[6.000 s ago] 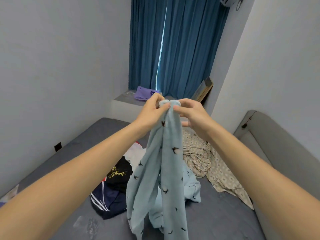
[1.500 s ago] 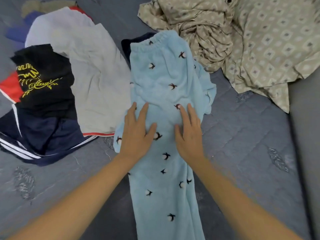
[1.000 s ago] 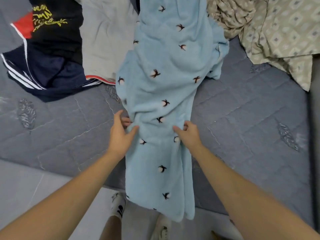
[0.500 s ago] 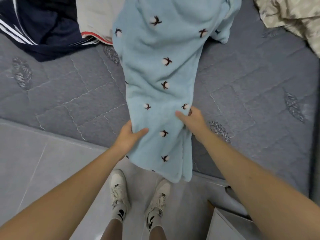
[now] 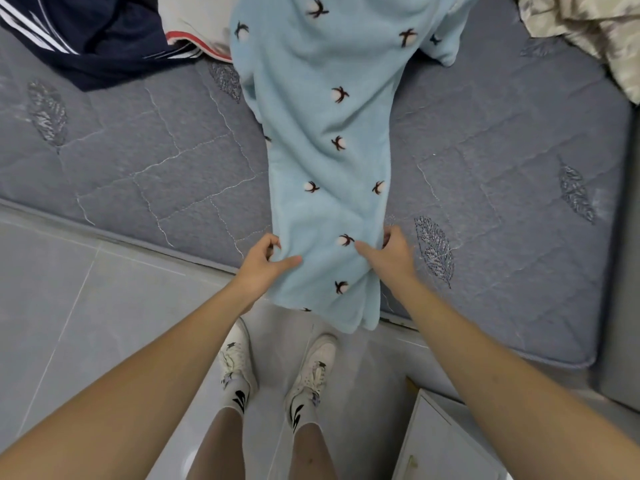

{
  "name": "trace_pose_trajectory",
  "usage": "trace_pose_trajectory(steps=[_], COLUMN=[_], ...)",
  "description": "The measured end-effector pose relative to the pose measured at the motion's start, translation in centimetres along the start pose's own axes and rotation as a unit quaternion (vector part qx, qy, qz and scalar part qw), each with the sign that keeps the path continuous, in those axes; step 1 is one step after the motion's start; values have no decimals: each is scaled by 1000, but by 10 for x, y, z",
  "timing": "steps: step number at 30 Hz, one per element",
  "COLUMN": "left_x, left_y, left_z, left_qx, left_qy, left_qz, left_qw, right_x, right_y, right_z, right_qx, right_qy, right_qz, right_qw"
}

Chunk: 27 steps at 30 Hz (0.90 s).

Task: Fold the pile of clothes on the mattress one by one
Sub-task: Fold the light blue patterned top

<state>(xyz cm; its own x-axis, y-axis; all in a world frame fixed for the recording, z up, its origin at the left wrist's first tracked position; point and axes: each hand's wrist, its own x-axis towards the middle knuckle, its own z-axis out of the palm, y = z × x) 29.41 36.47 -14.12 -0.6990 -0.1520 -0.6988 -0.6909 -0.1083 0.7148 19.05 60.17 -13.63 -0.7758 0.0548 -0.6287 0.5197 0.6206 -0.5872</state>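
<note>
Head view: both hands, left (image 5: pixel 264 264) and right (image 5: pixel 390 255), pinch the blue pants (image 5: pixel 329 161) edges between them, apparently near the hem.

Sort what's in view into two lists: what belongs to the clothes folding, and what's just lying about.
Part of the job:
- light blue fleece trousers, laid lengthwise, leg ends hanging off the mattress
- left hand and right hand, each gripping a side edge
- navy striped garment, waiting
- white garment, waiting

Lying about:
- patterned beige bedsheet
- white sneakers
- white furniture corner
</note>
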Motion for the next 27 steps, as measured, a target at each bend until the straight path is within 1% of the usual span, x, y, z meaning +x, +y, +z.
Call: trace_pose_trajectory(steps=[2,4,5,7,9,10,12,13,15,17,19,20,22,23,24,25,27], left_x=[-2,-7,-11,-19,-30,-36,-45,-48,-52,-54,-58,-61,-70,-76,-83,-88,-97], left_y=[-8,-16,-21,-28,-28,-29,-33,-37,-45,-52,-53,-52,-53,-53,-53,-55,-62], left_z=[1,-1,-2,-2,0,2,6,9,14,19,22,24,27,29,30,30,29], left_qx=[6,22,29,-2,-49,-57,-41,-28,-29,-60,-84,-91,-101,-106,-110,-110,-108], left_qy=[-15,-8,3,-3,-47,-73,-109,-118,-112,-72,-26,-15,-11,-11,-13,-21,-41], left_qz=[-2,-21,-36,-62,-85,-93,-110,-117,-116,-98,-80,-70,-55,-58,-63,-66,-63], left_qw=[1000,999,999,998,994,991,987,986,987,991,993,993,993,993,992,992,991], right_x=[-6,-11,-14,-23,-34,-38,-47,-50,-55,-57,-58,-60,-67,-73,-79,-85,-97], right_y=[3,9,12,16,21,26,38,43,51,51,47,46,46,48,55,63,79], right_z=[4,6,6,3,-2,-4,-9,-9,-4,2,3,2,0,-1,-1,0,3], right_qx=[-6,5,22,86,160,190,215,203,142,93,72,76,104,108,100,88,76], right_qy=[4,-35,-57,-84,-102,-105,-110,-126,-157,-149,-99,-63,-1,2,-17,-58,-139], right_qz=[0,25,38,56,74,83,82,73,49,27,25,22,1,-9,-11,1,50], right_qw=[1000,999,997,991,979,973,967,968,976,984,992,995,995,994,995,994,986])
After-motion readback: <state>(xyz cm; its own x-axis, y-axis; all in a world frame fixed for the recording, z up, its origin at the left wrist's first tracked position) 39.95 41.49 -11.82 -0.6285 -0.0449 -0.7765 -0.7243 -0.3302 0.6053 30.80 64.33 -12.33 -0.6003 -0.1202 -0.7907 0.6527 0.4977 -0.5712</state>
